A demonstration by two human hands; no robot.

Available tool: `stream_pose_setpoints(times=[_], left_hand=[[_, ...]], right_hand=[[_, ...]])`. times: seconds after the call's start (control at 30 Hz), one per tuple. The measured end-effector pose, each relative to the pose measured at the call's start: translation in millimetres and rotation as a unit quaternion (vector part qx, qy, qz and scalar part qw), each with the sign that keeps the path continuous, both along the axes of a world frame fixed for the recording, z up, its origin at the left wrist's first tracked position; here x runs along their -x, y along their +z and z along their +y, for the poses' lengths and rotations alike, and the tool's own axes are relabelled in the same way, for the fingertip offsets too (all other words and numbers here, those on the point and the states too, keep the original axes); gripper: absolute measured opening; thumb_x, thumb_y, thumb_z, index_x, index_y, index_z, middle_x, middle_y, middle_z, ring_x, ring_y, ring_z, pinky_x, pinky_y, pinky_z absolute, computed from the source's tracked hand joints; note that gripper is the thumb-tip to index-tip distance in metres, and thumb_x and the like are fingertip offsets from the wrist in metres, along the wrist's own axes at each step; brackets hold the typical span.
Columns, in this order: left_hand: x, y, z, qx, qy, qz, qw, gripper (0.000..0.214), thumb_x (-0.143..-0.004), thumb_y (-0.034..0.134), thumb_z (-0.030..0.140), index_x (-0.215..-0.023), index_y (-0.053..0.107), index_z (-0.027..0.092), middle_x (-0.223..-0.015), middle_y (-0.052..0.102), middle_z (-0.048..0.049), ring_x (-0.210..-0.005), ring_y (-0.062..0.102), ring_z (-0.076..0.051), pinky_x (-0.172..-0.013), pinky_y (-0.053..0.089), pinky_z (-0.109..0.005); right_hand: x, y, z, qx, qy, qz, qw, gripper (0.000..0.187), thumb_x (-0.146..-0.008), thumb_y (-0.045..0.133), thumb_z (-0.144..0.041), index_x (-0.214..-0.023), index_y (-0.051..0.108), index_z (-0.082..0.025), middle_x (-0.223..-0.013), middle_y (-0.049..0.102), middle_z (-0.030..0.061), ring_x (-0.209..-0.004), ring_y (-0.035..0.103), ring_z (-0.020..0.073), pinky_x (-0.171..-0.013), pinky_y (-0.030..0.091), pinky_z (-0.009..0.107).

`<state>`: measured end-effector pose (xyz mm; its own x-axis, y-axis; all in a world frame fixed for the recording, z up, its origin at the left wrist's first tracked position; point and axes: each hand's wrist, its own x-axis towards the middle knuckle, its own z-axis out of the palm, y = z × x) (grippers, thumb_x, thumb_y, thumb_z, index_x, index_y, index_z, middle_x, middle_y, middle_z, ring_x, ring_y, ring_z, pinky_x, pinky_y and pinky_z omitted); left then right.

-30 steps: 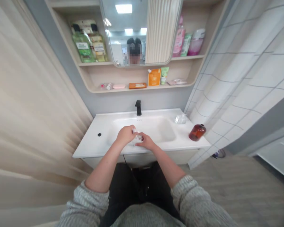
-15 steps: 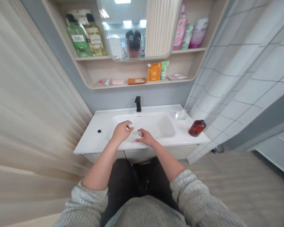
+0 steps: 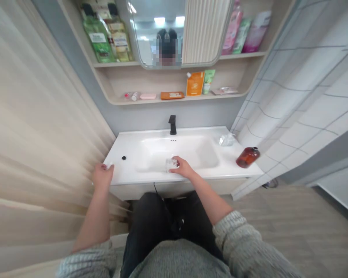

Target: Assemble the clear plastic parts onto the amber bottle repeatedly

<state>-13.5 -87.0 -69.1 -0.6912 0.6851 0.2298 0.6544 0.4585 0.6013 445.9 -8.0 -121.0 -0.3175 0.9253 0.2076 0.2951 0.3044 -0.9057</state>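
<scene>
Across the white sink counter (image 3: 124, 172) my hands are well apart, right hand (image 3: 185, 168) gripping a small clear jar (image 3: 171, 164) at the basin's front rim, left hand (image 3: 102, 177) at the counter's left edge, its grip unclear to me; I judge the jar mid-handling, needing to be held upright next.

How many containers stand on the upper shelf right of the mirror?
3: a pink bottle nearest the mirror, a green pouch in the middle, a magenta pouch farthest right. The mirror may hide more.
</scene>
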Motion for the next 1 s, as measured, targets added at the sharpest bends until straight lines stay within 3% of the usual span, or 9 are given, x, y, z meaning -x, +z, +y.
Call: stream_pose_setpoints(times=[0.17, 0.33, 0.5, 0.6, 0.7, 0.77, 0.83, 0.93, 1.0], left_hand=[[-1.1, -9.1, 17.8, 0.077, -0.025, 0.06, 0.995, 0.03, -0.09, 0.07, 0.051, -0.097, 0.062, 0.023, -0.092, 0.073, -0.0126, -0.096, 0.071, -0.037, -0.086, 0.052, -0.044], [-13.0, -23.9, 23.9, 0.062, -0.069, 0.142, 0.986, 0.029, -0.094, 0.063, 0.051, -0.092, 0.063, 0.023, -0.095, 0.073, -0.0158, -0.102, 0.069, -0.038, -0.088, 0.051, -0.043], [-7.2, -26.3, 23.5, 0.071, -0.092, 0.145, 0.983, 0.032, -0.094, 0.065, 0.055, -0.091, 0.06, 0.024, -0.098, 0.071, -0.0149, -0.106, 0.066, -0.037, -0.093, 0.051, -0.043], [-5.6, -26.9, 22.3, 0.042, -0.091, 0.151, 0.983, 0.034, -0.093, 0.066, 0.057, -0.09, 0.058, 0.024, -0.099, 0.07, -0.0142, -0.108, 0.064, -0.037, -0.099, 0.05, -0.046], [-15.4, -26.6, 19.4, -0.037, -0.077, 0.161, 0.983, 0.035, -0.094, 0.065, 0.058, -0.094, 0.057, 0.024, -0.105, 0.068, -0.0158, -0.114, 0.061, -0.039, -0.109, 0.047, -0.052], [-34.7, -25.7, 17.8, -0.106, -0.09, 0.154, 0.978, 0.032, -0.096, 0.063, 0.053, -0.1, 0.057, 0.023, -0.112, 0.066, -0.0169, -0.12, 0.06, -0.04, -0.115, 0.043, -0.056], [-66.4, -25.8, 18.1, -0.168, -0.146, 0.132, 0.966, 0.027, -0.096, 0.065, 0.046, -0.107, 0.058, 0.022, -0.118, 0.066, -0.017, -0.124, 0.059, -0.039, -0.118, 0.041, -0.059], [-128.9, -31.5, 24.4, -0.194, -0.314, 0.05, 0.928, 0.033, -0.089, 0.072, 0.029, -0.118, 0.061, 0.022, -0.125, 0.066, -0.015, -0.127, 0.062, -0.037, -0.116, 0.047, -0.056], [-169.5, -39.2, 32.1, -0.149, -0.437, -0.05, 0.886, 0.052, -0.083, 0.075, 0.022, -0.134, 0.062, 0.024, -0.136, 0.067, -0.0133, -0.127, 0.065, -0.033, -0.111, 0.054, -0.051]], right_hand=[[-1.0, -2.1, -0.6, 0.0, -0.009, -0.011, 1.0, 0.078, -0.063, 0.101, -0.055, -0.128, 0.072, -0.023, -0.1, 0.072, 0.0018, -0.081, 0.061, 0.0198, -0.082, 0.054, 0.036], [-2.6, -2.0, -0.6, 0.005, -0.011, -0.021, 1.0, 0.08, -0.064, 0.1, -0.057, -0.13, 0.071, -0.024, -0.1, 0.072, 0.002, -0.081, 0.061, 0.0197, -0.082, 0.054, 0.036], [-2.3, -4.0, 0.8, 0.007, -0.008, -0.011, 1.0, 0.08, -0.063, 0.101, -0.057, -0.129, 0.071, -0.023, -0.1, 0.072, 0.0012, -0.081, 0.061, 0.0193, -0.082, 0.054, 0.036], [-1.4, -1.7, -0.4, 0.009, -0.012, -0.017, 1.0, 0.081, -0.062, 0.102, -0.055, -0.13, 0.071, -0.023, -0.098, 0.072, 0.0004, -0.081, 0.062, 0.0194, -0.082, 0.054, 0.035], [-0.4, 3.2, -2.7, 0.012, -0.013, -0.017, 1.0, 0.079, -0.062, 0.102, -0.053, -0.128, 0.071, -0.023, -0.098, 0.073, 0.0005, -0.082, 0.063, 0.0196, -0.081, 0.054, 0.035], [0.2, 6.4, -4.0, 0.011, -0.011, -0.01, 1.0, 0.077, -0.061, 0.103, -0.052, -0.126, 0.072, -0.023, -0.101, 0.073, 0.0012, -0.082, 0.063, 0.0196, -0.081, 0.054, 0.035], [0.6, 8.6, -4.8, 0.013, -0.006, -0.002, 1.0, 0.076, -0.06, 0.103, -0.051, -0.124, 0.072, -0.023, -0.102, 0.074, 0.0018, -0.084, 0.065, 0.02, -0.082, 0.054, 0.035], [1.4, 9.1, -5.6, 0.021, -0.001, 0.006, 1.0, 0.077, -0.059, 0.104, -0.051, -0.123, 0.072, -0.023, -0.102, 0.074, 0.0017, -0.086, 0.065, 0.0213, -0.083, 0.054, 0.035], [2.1, 7.8, -5.5, 0.018, 0.004, 0.01, 1.0, 0.078, -0.059, 0.105, -0.051, -0.124, 0.072, -0.024, -0.104, 0.075, 0.0023, -0.087, 0.065, 0.0217, -0.084, 0.055, 0.036]])
